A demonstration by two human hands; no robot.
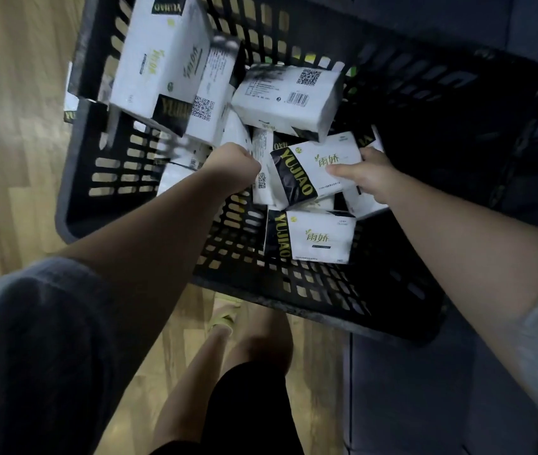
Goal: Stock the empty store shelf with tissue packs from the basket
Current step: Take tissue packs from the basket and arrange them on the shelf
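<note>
A black slotted plastic basket (441, 103) holds several white-and-black tissue packs. My right hand (367, 174) grips one pack (313, 172) near the basket's middle, thumb across its printed face and fingers behind its right end. My left hand (233, 164) is curled just left of that pack, its fingers hidden among upright packs (262, 165); what it holds is not visible. Another pack (313, 238) lies flat in front. More packs (162, 60) lean at the back left, and one (289, 96) lies barcode-up behind the hands. No shelf is in view.
The basket sits tilted over a wooden floor (8, 126), with a dark grey surface (425, 389) to the right. My legs and a sandalled foot (225, 318) stand below the basket's near rim (293, 307).
</note>
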